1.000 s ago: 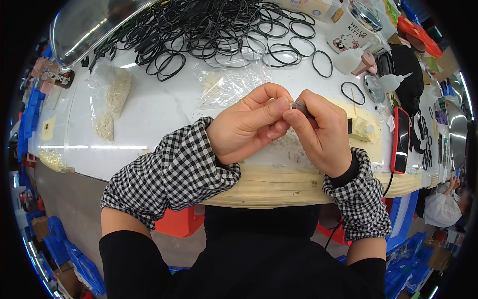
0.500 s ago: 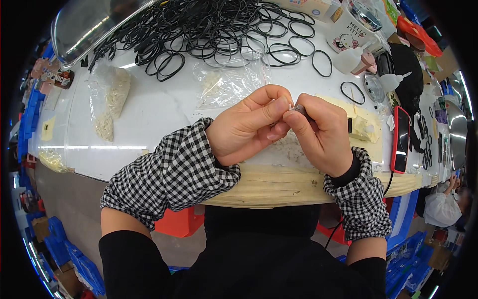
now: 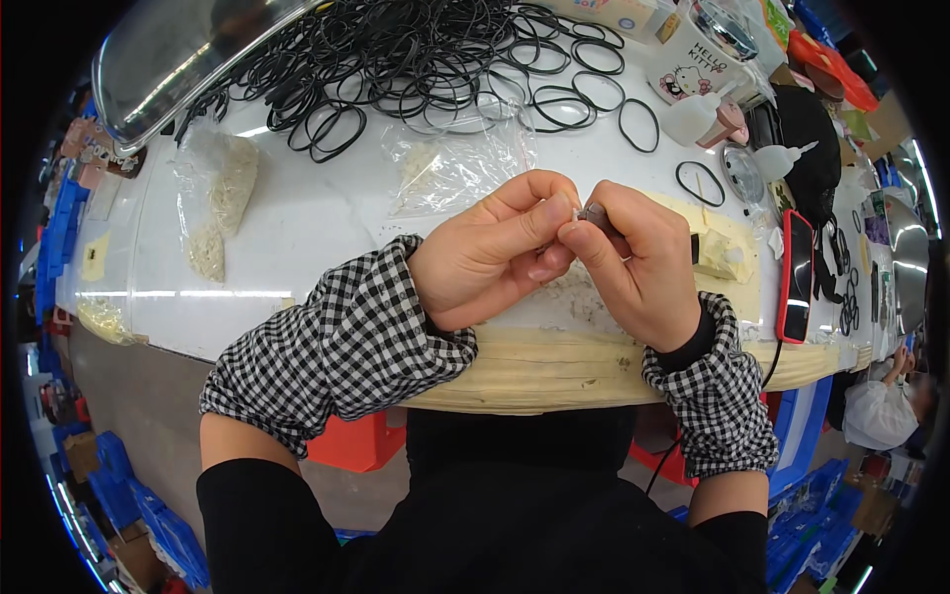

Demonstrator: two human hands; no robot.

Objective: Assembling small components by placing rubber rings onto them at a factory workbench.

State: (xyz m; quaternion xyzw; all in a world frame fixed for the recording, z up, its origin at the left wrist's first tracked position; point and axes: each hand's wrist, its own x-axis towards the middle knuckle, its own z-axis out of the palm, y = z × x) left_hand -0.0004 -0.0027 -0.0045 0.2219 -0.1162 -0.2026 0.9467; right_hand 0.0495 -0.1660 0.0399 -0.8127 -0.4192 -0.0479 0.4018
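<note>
Both hands meet fingertip to fingertip above the near edge of the white table. Between the thumb and forefinger of my left hand [image 3: 505, 247] is a tiny whitish piece [image 3: 577, 213], too small to name. My right hand [image 3: 638, 267] pinches a small dark grey piece [image 3: 597, 217] against it; most of that piece is hidden by the fingers. Under the hands, small pale bits [image 3: 579, 302] lie scattered on the table. Just beyond the left hand is a clear plastic bag [image 3: 426, 168] holding similar pale bits.
Black rubber loops [image 3: 396, 59] are heaped at the back beside a shiny metal tray [image 3: 188, 64]. Another bag of pale pieces [image 3: 223, 198] sits at left. On the right are a yellow wrapped block [image 3: 727, 259], a red-edged phone [image 3: 796, 277] with a cable, and a white container [image 3: 688, 74].
The hands stay almost in place. The dark grey piece has tilted slightly between the right fingertips, and more of it shows.
</note>
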